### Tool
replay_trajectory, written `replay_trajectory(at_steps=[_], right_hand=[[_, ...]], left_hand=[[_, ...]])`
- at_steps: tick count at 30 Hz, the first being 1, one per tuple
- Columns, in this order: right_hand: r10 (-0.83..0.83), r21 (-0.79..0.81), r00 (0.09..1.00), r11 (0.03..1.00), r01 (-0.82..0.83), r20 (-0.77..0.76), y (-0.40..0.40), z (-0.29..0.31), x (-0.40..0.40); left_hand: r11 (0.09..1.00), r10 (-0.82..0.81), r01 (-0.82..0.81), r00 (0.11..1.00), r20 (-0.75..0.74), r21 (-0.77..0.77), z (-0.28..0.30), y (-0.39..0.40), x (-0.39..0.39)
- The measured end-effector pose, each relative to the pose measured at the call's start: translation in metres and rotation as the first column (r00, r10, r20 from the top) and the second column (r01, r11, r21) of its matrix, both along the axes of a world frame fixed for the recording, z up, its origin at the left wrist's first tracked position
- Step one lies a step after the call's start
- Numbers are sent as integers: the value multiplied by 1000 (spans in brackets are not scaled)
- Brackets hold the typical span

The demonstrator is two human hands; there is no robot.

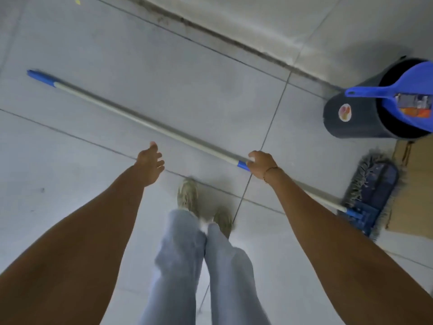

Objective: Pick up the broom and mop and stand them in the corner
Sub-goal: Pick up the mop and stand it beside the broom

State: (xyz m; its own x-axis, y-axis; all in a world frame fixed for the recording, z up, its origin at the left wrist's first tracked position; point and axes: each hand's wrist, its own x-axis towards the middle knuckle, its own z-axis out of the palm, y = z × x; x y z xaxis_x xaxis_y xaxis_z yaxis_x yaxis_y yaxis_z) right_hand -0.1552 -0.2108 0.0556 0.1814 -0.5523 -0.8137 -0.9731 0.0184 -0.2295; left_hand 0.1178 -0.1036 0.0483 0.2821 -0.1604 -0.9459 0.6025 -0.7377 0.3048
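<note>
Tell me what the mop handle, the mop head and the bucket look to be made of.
Mop handle: smooth pale tube, probably painted metal, with blue plastic-looking sleeves; the right hand grips it at one sleeve. Mop head: dark blue cloth pad with grey yarn fringe, on a blue plastic-looking frame. Bucket: dark, matte, likely plastic, with a round sticker.

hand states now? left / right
Left hand: open, empty, fingers spread above the floor.
Right hand: closed around the mop handle near its lower blue collar.
</note>
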Motion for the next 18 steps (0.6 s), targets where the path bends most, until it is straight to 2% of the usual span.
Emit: replay_trajectory(at_steps=[3,5,8,11,13,15,18], right_hand=[[-27,78,1000,997,28,-8,-30,-97,-9],[71,130,997,989,-66,-34,-39,-160,-13],[340,193,931,930,-313,-131,-23,-257,-9],[362,119,923,930,-348,-127,-1,-315,-11],[276,65,953,961,-270,-127,7,-333,-9],[253,94,955,966,-240,-156,3,-334,-5],[266,104,952,962,-253,-148,-14,-305,3]], left_hand=[[993,111,-109,992,55,-40,-90,-43,23],[978,205,-204,979,9,-50,-151,-66,26],[979,204,-204,977,-59,7,-239,-71,7],[977,212,-211,968,-133,17,-291,-72,-28],[952,307,-306,950,-49,29,-318,-75,-29],[919,393,-393,919,3,0,-329,-79,-20],[883,457,-452,889,16,-129,-295,-93,-3]])
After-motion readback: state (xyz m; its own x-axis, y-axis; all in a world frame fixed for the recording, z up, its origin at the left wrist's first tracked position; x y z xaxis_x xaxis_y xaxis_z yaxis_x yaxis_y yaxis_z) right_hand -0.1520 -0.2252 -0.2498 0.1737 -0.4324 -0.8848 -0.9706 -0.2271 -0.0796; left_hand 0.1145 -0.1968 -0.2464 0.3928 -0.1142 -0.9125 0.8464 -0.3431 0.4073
